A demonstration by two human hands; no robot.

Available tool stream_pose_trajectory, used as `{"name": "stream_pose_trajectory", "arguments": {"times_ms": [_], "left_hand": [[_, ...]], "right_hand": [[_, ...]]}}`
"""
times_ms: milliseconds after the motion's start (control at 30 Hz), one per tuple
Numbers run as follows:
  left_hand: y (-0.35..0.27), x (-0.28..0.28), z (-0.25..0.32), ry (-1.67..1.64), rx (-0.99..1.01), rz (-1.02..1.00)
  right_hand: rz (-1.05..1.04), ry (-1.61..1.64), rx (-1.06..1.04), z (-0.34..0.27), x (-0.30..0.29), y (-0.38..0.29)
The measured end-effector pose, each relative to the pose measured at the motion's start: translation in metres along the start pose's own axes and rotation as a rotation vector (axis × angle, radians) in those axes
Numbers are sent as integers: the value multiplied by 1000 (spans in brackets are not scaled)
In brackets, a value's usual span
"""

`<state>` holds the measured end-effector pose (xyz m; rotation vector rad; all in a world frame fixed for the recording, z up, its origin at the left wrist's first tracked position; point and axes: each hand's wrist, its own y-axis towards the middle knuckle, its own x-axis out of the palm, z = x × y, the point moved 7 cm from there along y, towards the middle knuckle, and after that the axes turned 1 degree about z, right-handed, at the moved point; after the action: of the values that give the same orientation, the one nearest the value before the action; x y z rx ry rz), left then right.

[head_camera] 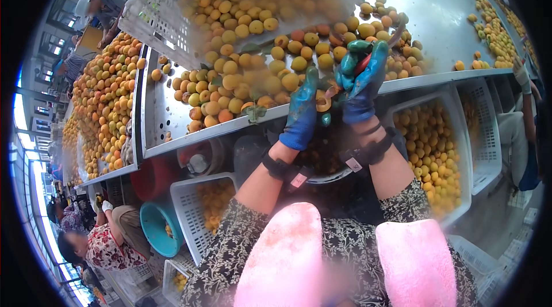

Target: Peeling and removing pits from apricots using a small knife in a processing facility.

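Note:
My left hand (pixel 302 106), in a blue knit glove with a green coating, is at the table's front edge. An opened apricot (pixel 323 102) with a hollow centre sits against its fingers, with a green fingertip showing just below. My right hand (pixel 361 82), gloved alike, is curled around a red-handled tool (pixel 363 64). A thin, curved greyish part (pixel 397 34) rises beyond that hand; whether it belongs to the tool is unclear. Below both hands a dark, round-rimmed tub (pixel 330 177) is partly hidden by my wrists. Loose apricots (pixel 299 63) lie just beyond my hands.
A tipped white plastic crate (pixel 159 18) spills apricots onto the metal table (pixel 276 113). Apricot-filled crates stand below at right (pixel 463 164) and left (pixel 183 203), near a turquoise bucket (pixel 161 238). Co-workers (pixel 114 246) sit at left; a gloved hand (pixel 522 76) shows at far right.

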<state>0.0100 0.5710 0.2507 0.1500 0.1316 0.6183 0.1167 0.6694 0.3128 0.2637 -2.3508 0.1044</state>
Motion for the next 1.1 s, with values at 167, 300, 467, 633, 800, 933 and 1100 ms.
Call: {"name": "stream_pose_trajectory", "arguments": {"times_ms": [167,300,467,633,800,933,1100], "left_hand": [[-9,11,-2,-350,-241,4],[-15,13,13,-425,-225,63],[-24,20,1,-721,-526,-144],[-18,3,27,125,218,-85],[-11,-2,5,-117,-17,-43],[-11,6,15,732,87,-18],[-12,-2,-7,-296,-250,145]], "right_hand": [[-12,-244,-127,-7,12,-14],[-93,-406,-391,-19,28,-32],[-170,-365,-249,-6,27,-19],[-374,-1131,-1133,-18,60,-64],[-294,-529,-400,1,36,-32],[-110,-199,2,26,13,-16],[-236,-588,-296,18,18,-19]]}}
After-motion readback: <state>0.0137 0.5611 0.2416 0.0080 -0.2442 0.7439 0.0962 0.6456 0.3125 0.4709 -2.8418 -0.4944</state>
